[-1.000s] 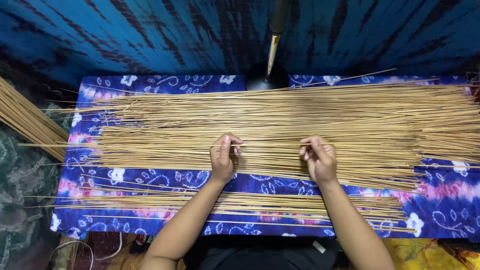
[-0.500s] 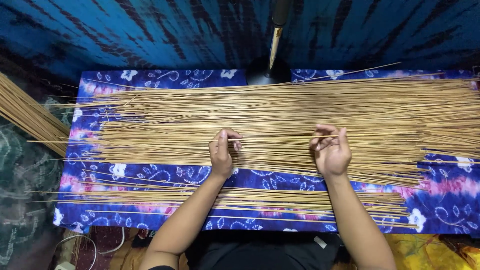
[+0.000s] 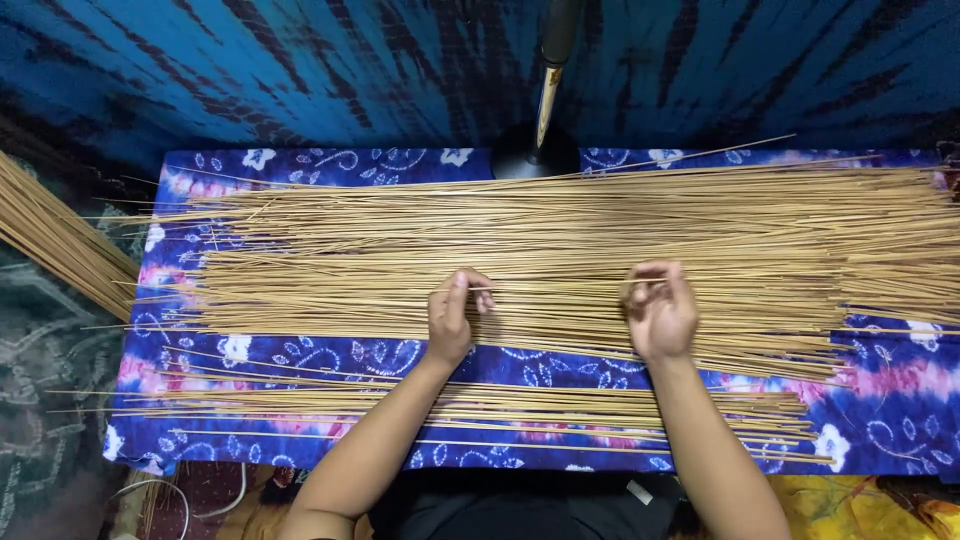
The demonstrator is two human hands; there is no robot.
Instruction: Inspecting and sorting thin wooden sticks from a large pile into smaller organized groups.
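Both hands, left hand (image 3: pixel 452 318) and right hand (image 3: pixel 660 312), pinch one thin stick (image 3: pixel 560 287) over the large unsorted heap (image 3: pixel 600 250); a smaller sorted row (image 3: pixel 480 405) lies nearer

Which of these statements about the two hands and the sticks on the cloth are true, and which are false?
1. Both hands rest on the big spread of thin sticks. True: the left hand and the right hand both lie on it.
2. The sticks lie on a plain white cloth. False: the cloth is blue with a white flower pattern.
3. A smaller row of sticks lies nearer the person than the big spread. True.
4. The right hand holds a pair of scissors. False: its fingers curl over a thin stick only.
5. A dark round stand base sits at the cloth's far edge. True.
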